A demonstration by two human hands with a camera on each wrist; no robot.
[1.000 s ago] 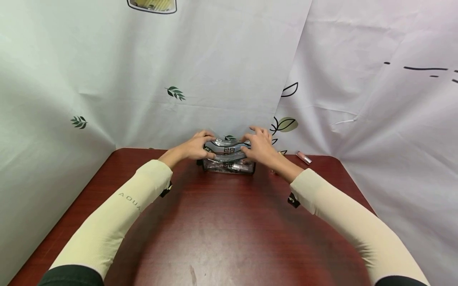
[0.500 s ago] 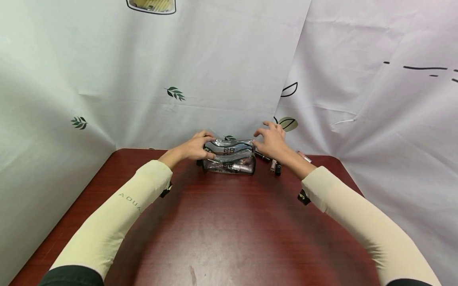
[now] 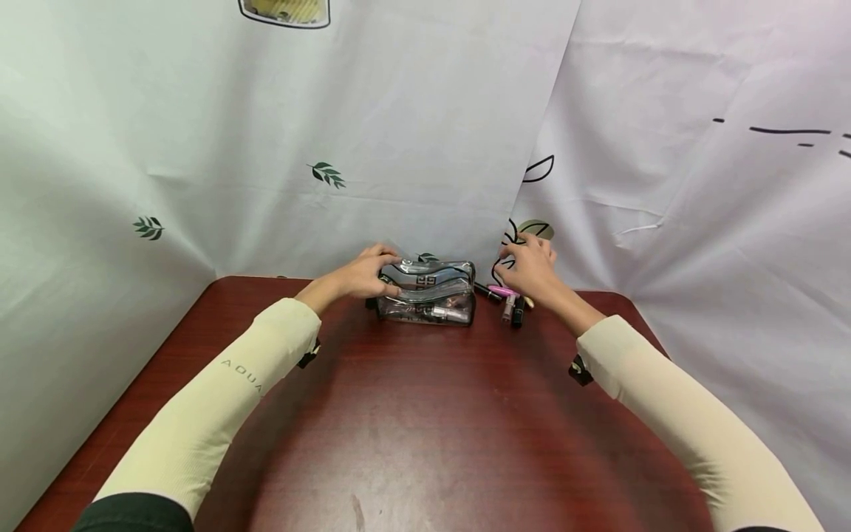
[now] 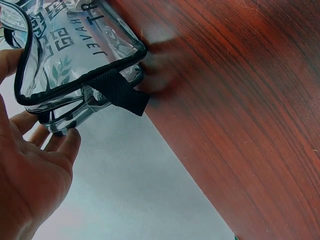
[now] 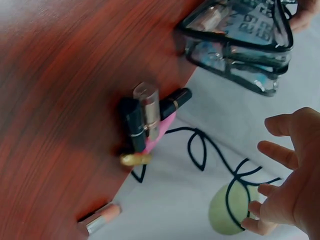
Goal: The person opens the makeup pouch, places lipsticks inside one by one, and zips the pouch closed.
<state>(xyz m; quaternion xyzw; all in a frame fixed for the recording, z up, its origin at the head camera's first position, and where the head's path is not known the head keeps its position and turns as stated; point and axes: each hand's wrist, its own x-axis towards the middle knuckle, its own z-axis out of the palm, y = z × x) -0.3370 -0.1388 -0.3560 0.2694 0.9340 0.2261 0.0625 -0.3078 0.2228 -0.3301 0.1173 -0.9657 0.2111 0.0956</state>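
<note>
A clear zip bag with black piping [image 3: 435, 294] stands on the table, its top parted. Several small items show through its wall. My left hand [image 3: 362, 275] grips the bag's left end, thumb on the near rim and fingers at the far one. In the left wrist view, a black tab [image 4: 120, 92] hangs from that end. My right hand [image 3: 533, 272] hovers right of the bag, fingers loosely bent and holding nothing. Near it lie a clear-bodied lip tube [image 5: 148, 107], a black tube [image 5: 132, 122], another black tube [image 5: 175, 102], a pink item [image 5: 162, 131] and a gold-coloured piece [image 5: 135, 159].
Apart from the cluster, a pinkish tube [image 5: 100, 218] lies near the back edge; the right arm hides it in the head view. The reddish-brown wooden table [image 3: 425, 414] meets a white printed cloth [image 3: 412, 133] directly behind the bag.
My right hand has left the bag's right end and moved rightward over the small cosmetics, uncovering several of them. My left hand and the bag stay put.
</note>
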